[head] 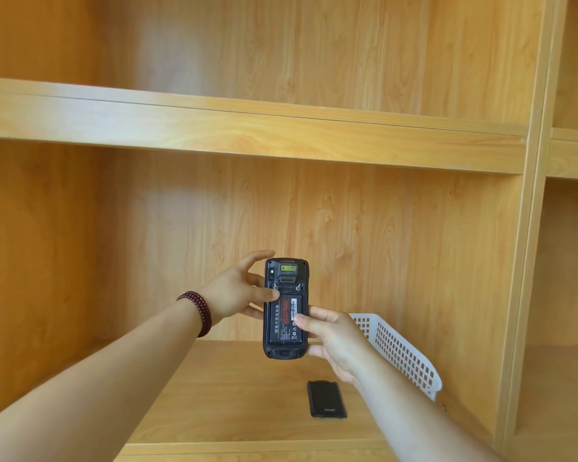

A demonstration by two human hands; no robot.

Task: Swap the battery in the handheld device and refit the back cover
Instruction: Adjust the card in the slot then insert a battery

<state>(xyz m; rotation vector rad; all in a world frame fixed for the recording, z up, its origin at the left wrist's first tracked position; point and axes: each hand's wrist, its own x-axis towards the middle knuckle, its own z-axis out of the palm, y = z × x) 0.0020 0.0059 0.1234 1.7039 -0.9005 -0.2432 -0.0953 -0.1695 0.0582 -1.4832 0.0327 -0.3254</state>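
Observation:
I hold a black handheld device (286,351) upright in the air, its back facing me and its cover off. A black battery (282,323) with a red label sits in the open compartment. My left hand (237,291) grips the device's upper left edge, the thumb lying on the battery's top near a small latch. My right hand (334,338) grips the right edge, with its thumb pressed on the battery's right side. The black back cover (326,399) lies flat on the wooden shelf (234,405) below.
A white perforated plastic basket (401,351) stands on the shelf at the right, behind my right wrist. A wooden shelf board (247,128) runs across above. A vertical cabinet divider (528,248) bounds the bay on the right.

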